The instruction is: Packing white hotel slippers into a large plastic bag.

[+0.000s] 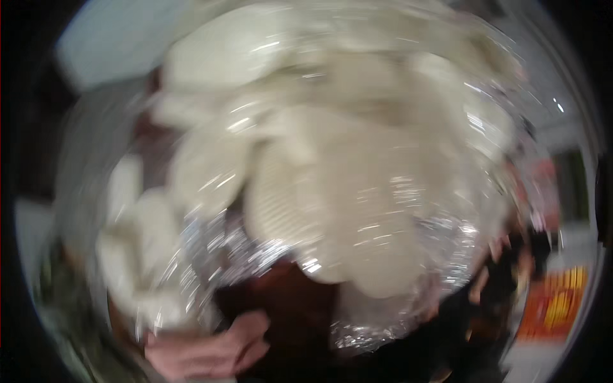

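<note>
A large clear plastic bag (255, 252) fills the middle of the view, full of off-white pieces shaped like shoe soles (377, 210). One of them, a ribbed sole (281, 201), shows fine cross lines. At the bag's lower left edge is my left hand (207, 351), its fingers bent and pressed together against the plastic. A dark sleeve runs from the lower edge to the right, ending at my right hand (498, 268) beside the bag's right side. Motion smears its fingers, so its grip is unclear. The whole picture is blurred.
A dark reddish-brown surface (281, 313) shows below the bag. An orange-red sheet with yellow marks (552, 303) is at the right. A pale blue-white panel (115, 41) stands at the far left. Something pink (543, 188) is blurred beyond the bag's right side.
</note>
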A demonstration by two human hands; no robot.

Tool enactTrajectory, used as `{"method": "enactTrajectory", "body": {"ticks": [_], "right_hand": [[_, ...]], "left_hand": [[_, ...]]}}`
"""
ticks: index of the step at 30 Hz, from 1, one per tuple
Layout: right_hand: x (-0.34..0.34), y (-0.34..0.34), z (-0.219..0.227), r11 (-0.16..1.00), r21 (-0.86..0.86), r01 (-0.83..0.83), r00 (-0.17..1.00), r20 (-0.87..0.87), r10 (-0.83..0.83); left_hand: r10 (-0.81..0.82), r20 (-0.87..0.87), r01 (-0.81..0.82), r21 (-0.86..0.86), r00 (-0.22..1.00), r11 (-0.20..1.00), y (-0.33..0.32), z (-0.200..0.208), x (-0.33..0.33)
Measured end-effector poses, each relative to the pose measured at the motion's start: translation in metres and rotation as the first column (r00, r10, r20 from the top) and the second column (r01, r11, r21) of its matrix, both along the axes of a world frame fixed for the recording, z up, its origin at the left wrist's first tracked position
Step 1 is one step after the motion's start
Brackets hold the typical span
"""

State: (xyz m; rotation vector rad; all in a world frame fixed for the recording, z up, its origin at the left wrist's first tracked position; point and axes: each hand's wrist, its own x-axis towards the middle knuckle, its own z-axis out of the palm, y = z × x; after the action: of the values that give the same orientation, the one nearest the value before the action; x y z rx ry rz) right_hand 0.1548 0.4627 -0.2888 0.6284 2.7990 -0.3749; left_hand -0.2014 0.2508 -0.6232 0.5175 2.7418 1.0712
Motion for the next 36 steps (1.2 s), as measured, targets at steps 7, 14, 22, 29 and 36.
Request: {"method": "enactTrajectory", "body": {"ticks": [7,14,22,29,36], "right_hand": [[-0.062,-0.013,-0.092,0.872,-0.241,-0.426,0.902,-0.042,0.43],[-0.011,-0.028,-0.118,0.901,-0.167,-0.401,0.916,-0.063,0.396],[0.049,0.012,-0.072,0.957,0.058,-0.284,0.955,-0.07,0.288],[0.07,0.011,-0.021,0.973,0.22,-0.075,0.971,-0.204,0.121],[0.082,0.019,-0.02,0.904,0.421,0.07,0.997,-0.064,-0.047]], "left_hand": [[0.555,-0.25,-0.609,-0.347,0.793,0.713,-0.291,0.025,0.07],[0.582,-0.462,-0.741,-0.359,0.669,0.567,-0.368,0.026,0.065],[0.693,0.498,-0.293,-0.657,0.521,0.694,-0.378,-0.006,0.058],[0.593,0.393,-0.305,-0.587,0.703,0.75,-0.415,-0.068,0.159],[0.622,0.332,-0.309,-0.647,0.709,0.697,-0.387,-0.068,0.242]]}}
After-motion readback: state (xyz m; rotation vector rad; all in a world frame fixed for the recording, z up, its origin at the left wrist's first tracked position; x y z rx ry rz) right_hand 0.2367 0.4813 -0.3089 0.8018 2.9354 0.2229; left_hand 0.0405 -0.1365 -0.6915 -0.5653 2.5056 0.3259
